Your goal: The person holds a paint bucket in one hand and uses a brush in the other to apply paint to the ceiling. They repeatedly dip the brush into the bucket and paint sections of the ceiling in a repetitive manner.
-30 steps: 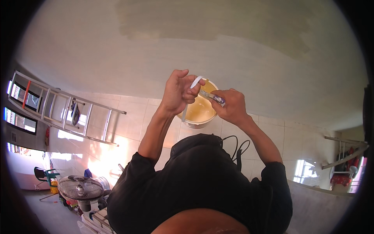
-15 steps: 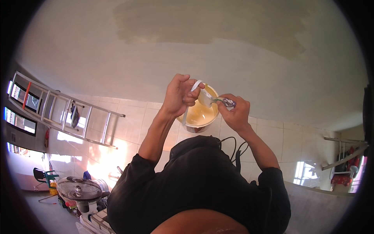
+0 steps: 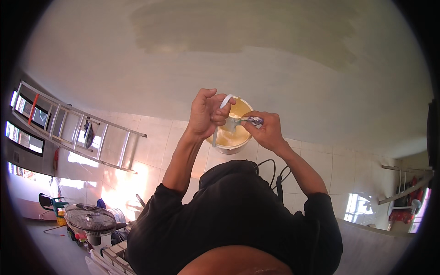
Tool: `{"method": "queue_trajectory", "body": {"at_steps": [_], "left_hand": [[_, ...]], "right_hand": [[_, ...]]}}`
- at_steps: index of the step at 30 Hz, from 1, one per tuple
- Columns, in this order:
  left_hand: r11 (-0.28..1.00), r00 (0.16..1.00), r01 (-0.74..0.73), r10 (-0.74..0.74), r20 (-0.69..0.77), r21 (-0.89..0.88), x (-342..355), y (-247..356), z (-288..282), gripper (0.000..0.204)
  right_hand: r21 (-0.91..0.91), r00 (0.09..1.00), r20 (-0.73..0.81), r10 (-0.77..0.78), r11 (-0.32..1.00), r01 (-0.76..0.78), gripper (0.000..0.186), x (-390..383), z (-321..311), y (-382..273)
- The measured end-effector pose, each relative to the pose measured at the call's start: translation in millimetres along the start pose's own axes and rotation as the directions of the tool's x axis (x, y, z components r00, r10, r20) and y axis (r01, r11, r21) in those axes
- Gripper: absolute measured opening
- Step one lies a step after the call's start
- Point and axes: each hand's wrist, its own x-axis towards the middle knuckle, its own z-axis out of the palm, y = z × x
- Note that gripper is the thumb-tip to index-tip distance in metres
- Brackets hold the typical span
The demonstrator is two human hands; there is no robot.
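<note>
My left hand (image 3: 205, 113) is hooked round the white handle (image 3: 226, 101) of a pale bucket (image 3: 231, 150), holding it up in front of the wall. Yellowish-cream paint (image 3: 229, 136) coats the bucket's inside. Between the thumb and fingers of my right hand (image 3: 268, 131), a paintbrush (image 3: 253, 120) is pinched by its patterned handle. Its pale, paint-covered head reaches into the bucket; I cannot tell how deep its tip sits in the paint.
Ahead is a pale wall (image 3: 183, 73) with a darker painted patch (image 3: 238, 27) across its upper part. An aluminium ladder (image 3: 103, 137) stands to the left, and a fan (image 3: 90, 219) at lower left. Black cables (image 3: 274, 173) hang near the tiles. Wooden legs (image 3: 405, 169) show far right.
My right hand has moved left and slightly down, bringing the brush head from near the bucket's rim further into its opening. My left hand keeps the handle, shifted slightly left.
</note>
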Motion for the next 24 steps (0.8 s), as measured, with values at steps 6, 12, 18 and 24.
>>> {"method": "queue_trajectory", "body": {"at_steps": [6, 12, 18, 24], "left_hand": [[0.999, 0.999, 0.025, -0.026, -0.037, -0.022, -4, -4, 6, 0.064], [1.0, 1.0, 0.006, -0.007, -0.024, -0.02, 0, -5, 5, 0.066], [0.999, 1.0, 0.007, -0.007, 0.002, -0.036, 1, -7, 6, 0.066], [1.0, 1.0, -0.001, 0.001, 0.006, 0.005, 3, -3, 6, 0.068]], "right_hand": [[-0.401, 0.898, -0.01, -0.44, 0.824, 0.4, 0.017, 7, -7, 18], [-0.47, 0.872, 0.005, -0.489, 0.769, 0.434, 0.017, -2, -10, 6], [-0.212, 0.95, -0.092, -0.299, 0.938, 0.275, 0.019, -12, -7, 0], [0.22, 0.99, 0.101, 0.094, 0.969, -0.114, 0.024, -18, 10, -2]]}}
